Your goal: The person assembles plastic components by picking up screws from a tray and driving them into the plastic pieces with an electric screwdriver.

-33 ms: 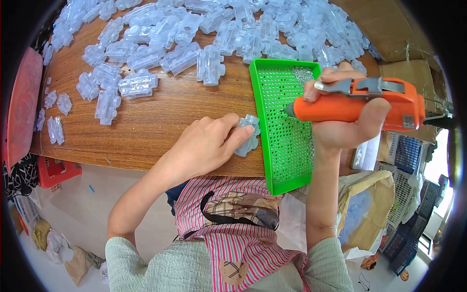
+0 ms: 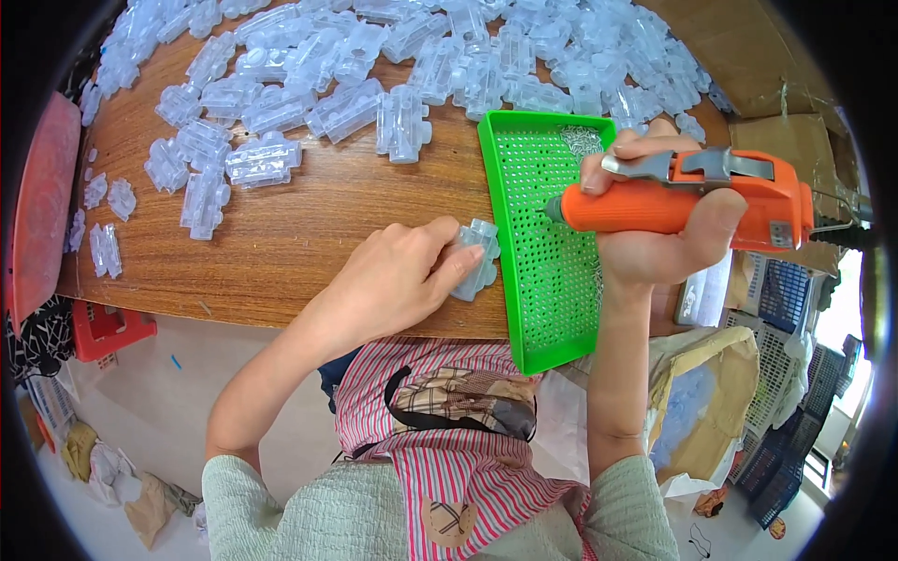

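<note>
- Left hand [image 2: 398, 276], centre of the frame: thumb and fingers pinch a translucent, pale-blue moulded plastic piece [image 2: 486, 269] near the front edge of the bench, just beside the tray; the lower fingers are hidden beneath the hand.
- Right hand [image 2: 641, 257], right of centre: fingers and thumb wrap around an orange cylindrical hand tool with a silver metal lever [image 2: 631, 209], held roughly level across the frame.
- Grey nose [image 2: 556, 208] of the tool: points left, above the perforated floor of the tray; whether it touches the tray cannot be told.
- Bright green rectangular plastic tray [image 2: 529, 361], right of centre: its long side runs from the upper to the lower part of the frame, and its lower end projects past the bench edge.
- Small silver metal parts [image 2: 582, 141]: gathered in the tray's upper right corner, with more along its right side.
- Brown wood-grained bench [image 2: 318, 220]: carries a broad heap of similar translucent plastic pieces [image 2: 346, 110] across the top of the frame, with looser ones at upper left.
- Red plastic container [image 2: 45, 210]: left edge of the frame.
- Open brown carton [image 2: 734, 360], lower right: holds translucent, bluish contents.
</note>
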Action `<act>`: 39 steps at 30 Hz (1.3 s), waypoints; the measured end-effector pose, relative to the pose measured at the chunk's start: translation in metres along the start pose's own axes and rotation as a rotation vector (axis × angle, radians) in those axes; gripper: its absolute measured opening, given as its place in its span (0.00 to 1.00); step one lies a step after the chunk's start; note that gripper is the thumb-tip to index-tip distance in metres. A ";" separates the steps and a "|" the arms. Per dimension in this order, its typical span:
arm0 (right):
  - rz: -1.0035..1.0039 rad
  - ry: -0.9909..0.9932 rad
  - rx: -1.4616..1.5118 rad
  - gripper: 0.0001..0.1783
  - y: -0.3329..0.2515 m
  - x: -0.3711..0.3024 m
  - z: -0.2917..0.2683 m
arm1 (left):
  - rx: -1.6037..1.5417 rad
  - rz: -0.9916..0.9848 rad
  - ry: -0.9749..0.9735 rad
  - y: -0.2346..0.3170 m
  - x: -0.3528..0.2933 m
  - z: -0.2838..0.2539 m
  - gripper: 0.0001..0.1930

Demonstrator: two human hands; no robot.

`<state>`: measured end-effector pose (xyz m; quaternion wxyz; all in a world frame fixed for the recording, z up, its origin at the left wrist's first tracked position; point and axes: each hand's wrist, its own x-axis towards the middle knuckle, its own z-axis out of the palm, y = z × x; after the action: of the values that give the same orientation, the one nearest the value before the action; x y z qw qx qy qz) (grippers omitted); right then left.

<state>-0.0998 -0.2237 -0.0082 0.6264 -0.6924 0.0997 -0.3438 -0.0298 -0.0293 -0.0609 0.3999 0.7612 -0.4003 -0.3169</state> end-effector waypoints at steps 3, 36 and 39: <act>0.001 0.057 0.102 0.45 0.008 -0.001 -0.001 | -0.039 -0.045 -0.045 0.003 0.003 -0.001 0.18; -0.205 -0.464 0.395 0.53 -0.018 -0.006 0.001 | -0.203 -0.145 -0.041 -0.002 0.002 0.005 0.19; -0.180 -0.470 0.406 0.54 -0.007 -0.008 0.004 | -0.205 -0.162 -0.046 -0.001 0.002 0.006 0.20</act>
<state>-0.1050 -0.2146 -0.0046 0.7247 -0.6199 -0.1800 -0.2411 -0.0326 -0.0329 -0.0652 0.4397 0.7386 -0.3120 -0.4048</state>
